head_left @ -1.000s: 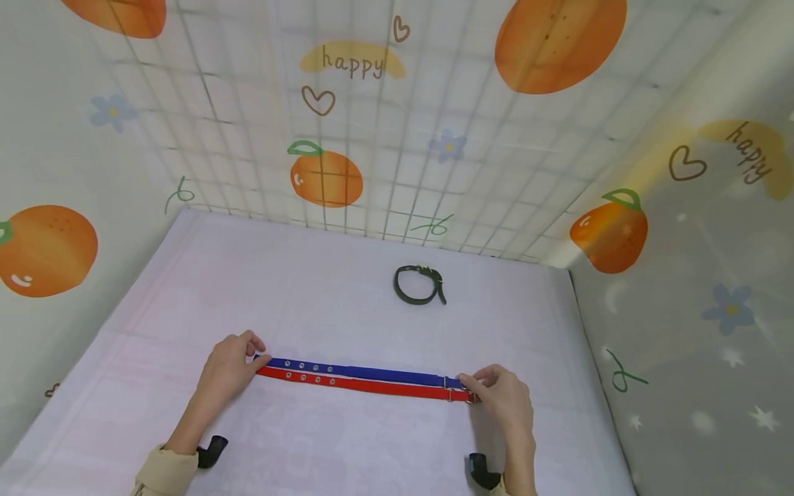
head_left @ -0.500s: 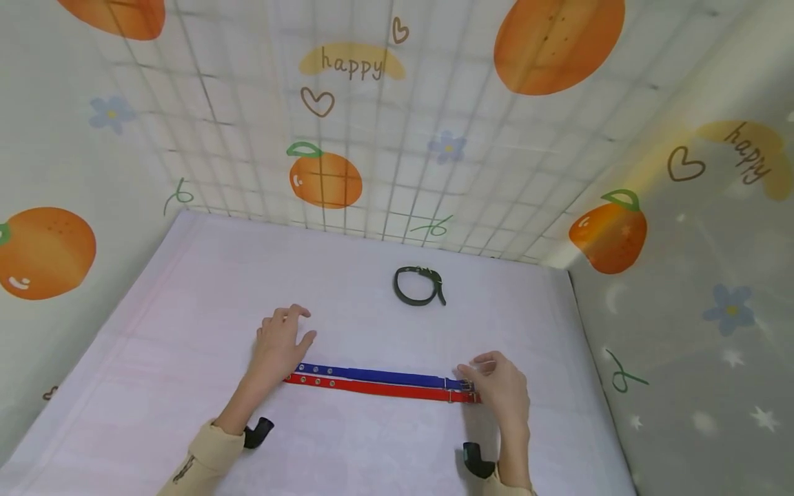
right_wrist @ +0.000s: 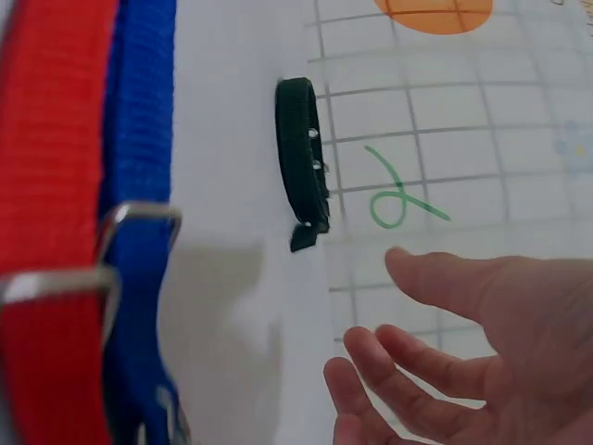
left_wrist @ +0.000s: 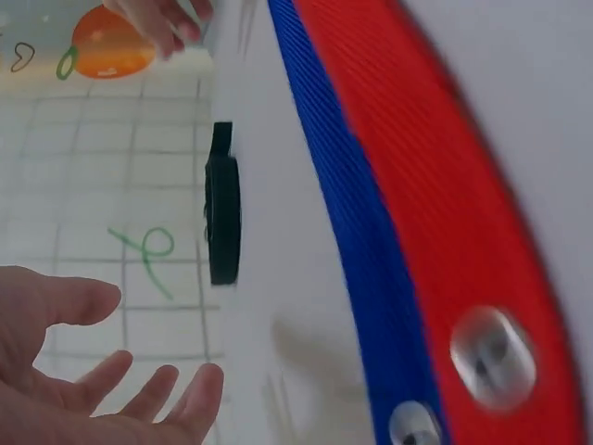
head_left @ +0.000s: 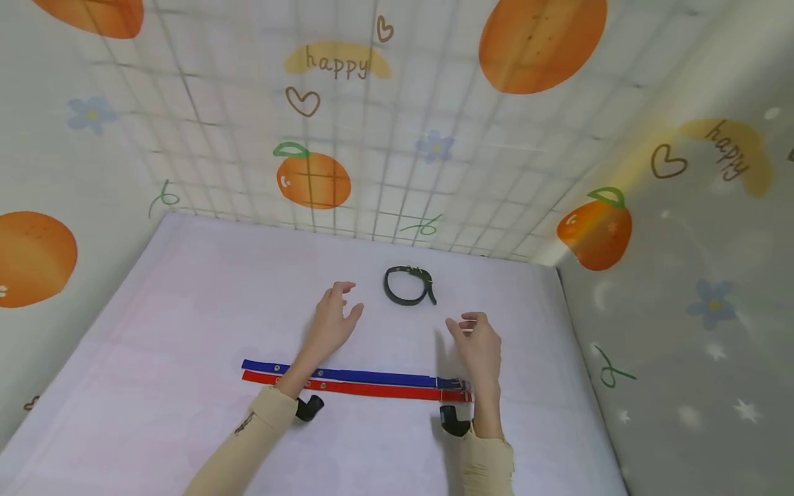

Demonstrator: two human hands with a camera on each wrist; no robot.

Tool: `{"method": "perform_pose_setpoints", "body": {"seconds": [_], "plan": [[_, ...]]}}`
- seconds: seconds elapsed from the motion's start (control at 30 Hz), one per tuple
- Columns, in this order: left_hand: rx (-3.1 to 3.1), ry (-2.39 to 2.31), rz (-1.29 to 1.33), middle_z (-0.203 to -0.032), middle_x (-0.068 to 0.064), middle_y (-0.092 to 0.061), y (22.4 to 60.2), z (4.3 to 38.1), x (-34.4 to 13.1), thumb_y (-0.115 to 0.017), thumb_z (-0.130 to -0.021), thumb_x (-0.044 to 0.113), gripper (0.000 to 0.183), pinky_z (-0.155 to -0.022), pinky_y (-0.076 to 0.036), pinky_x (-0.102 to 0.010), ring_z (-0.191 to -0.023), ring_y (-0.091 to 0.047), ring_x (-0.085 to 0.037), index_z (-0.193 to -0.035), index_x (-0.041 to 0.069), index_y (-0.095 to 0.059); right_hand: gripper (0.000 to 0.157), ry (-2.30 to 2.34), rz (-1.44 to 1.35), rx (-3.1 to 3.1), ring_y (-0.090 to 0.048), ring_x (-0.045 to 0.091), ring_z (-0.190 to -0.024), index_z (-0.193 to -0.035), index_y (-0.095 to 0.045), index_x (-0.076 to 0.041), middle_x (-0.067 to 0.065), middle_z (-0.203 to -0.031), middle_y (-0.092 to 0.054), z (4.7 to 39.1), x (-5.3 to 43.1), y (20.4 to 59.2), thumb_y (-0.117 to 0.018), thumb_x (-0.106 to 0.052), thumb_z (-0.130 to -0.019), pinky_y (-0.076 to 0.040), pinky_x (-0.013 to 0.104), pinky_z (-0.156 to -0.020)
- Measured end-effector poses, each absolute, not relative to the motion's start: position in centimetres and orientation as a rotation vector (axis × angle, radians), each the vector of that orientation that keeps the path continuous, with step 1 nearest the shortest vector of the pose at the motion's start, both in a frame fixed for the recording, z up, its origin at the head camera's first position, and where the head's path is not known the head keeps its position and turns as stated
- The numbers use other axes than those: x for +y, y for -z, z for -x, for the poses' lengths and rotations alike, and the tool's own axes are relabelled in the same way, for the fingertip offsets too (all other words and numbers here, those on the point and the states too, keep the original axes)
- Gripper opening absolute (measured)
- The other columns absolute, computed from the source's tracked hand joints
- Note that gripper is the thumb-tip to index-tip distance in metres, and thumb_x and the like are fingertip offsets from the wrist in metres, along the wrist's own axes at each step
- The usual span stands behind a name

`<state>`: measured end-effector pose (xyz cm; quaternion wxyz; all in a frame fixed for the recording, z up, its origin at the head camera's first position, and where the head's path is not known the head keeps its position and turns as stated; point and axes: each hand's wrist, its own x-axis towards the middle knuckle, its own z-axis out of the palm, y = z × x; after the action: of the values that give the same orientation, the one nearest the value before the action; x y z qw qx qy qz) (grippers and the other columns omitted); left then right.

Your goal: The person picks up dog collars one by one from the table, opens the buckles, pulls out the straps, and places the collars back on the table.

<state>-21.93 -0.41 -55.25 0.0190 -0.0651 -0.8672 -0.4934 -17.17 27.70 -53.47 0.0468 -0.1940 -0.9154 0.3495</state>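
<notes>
A dark green collar [head_left: 404,302], buckled into a loop with its tail sticking out, lies toward the back of the table. My left hand [head_left: 331,324] reaches over the table to its left, thumb and fingers apart and holding nothing. On the collar's right, nearer the front, my right hand [head_left: 479,348] hovers with loosely bent fingers, also without anything in it. Two flat collars, one blue [head_left: 378,377] and one red [head_left: 384,392], lie side by side under my wrists. Metal eyelets dot their left ends; buckles and loops [right_wrist: 139,218] sit at the right ends. My left forearm covers part of both.
The white-covered table [head_left: 205,289] meets a grid-patterned back curtain [head_left: 397,186] printed with oranges. A grey side curtain [head_left: 670,344] stands along the right edge. Black wrist-camera mounts [head_left: 455,420] hang beside both wrists.
Both hands have let go of the blue and red collars' ends. The left hand has moved right and forward, the right hand forward, both toward the dark green collar. The collars stay flat.
</notes>
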Motion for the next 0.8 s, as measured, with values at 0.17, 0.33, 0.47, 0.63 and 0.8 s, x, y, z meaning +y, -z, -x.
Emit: {"method": "perform_pose_setpoints", "body": {"seconds": [0.17,0.33,0.47,0.63,0.8], "plan": [[-2.702,1.693,0.13,-0.152,-0.028,-0.058,55.2,23.6,1.7,-0.067,-0.105,0.021,0.055,-0.106,-0.058,-0.057,-0.129,-0.068,-0.047,-0.154,0.002,-0.05,0.054,-1.135,0.572,-2.755,-0.072,0.042,-0.121,-0.143,-0.058,0.0,0.025,-0.133,-0.072,19.8,27.1,54.5,-0.068,-0.037,-0.104,-0.057,0.056,-0.098],[-2.741,1.854,0.013,-0.159,-0.03,-0.051,54.7,25.0,3.8,-0.065,-0.105,0.026,0.064,-0.114,-0.052,-0.058,-0.14,-0.06,-0.048,-0.16,0.001,-0.042,0.06,-1.161,0.549,-2.729,-0.066,0.048,-0.125,-0.144,-0.056,0.004,0.029,-0.134,-0.07,21.8,26.3,55.3,-0.071,-0.036,-0.102,-0.053,0.06,-0.104],[-2.781,1.915,-0.068,-0.164,-0.029,-0.046,54.4,26.0,5.3,-0.063,-0.106,0.032,0.07,-0.123,-0.044,-0.059,-0.153,-0.047,-0.047,-0.164,0.003,-0.037,0.063,-1.195,0.557,-2.715,-0.062,0.049,-0.128,-0.146,-0.055,0.004,0.03,-0.136,-0.068,22.8,25.7,55.8,-0.072,-0.036,-0.101,-0.051,0.061,-0.107],[-2.787,1.985,-0.134,-0.168,-0.028,-0.042,54.2,27.1,6.4,-0.062,-0.107,0.033,0.071,-0.127,-0.039,-0.059,-0.157,-0.042,-0.045,-0.166,0.005,-0.033,0.068,-1.231,0.532,-2.745,-0.058,0.05,-0.135,-0.151,-0.05,0.005,0.032,-0.142,-0.063,24.3,24.8,55.9,-0.071,-0.037,-0.102,-0.049,0.061,-0.112],[-2.752,2.17,-0.145,-0.168,-0.028,-0.043,54.2,27.8,6.8,-0.06,-0.109,0.033,0.072,-0.119,-0.049,-0.055,-0.142,-0.059,-0.045,-0.168,0.005,-0.029,0.071,-1.198,0.549,-2.799,-0.056,0.049,-0.135,-0.153,-0.048,0.006,0.033,-0.145,-0.058,25.3,23.8,56.0,-0.072,-0.038,-0.102,-0.049,0.061,-0.112]]}}
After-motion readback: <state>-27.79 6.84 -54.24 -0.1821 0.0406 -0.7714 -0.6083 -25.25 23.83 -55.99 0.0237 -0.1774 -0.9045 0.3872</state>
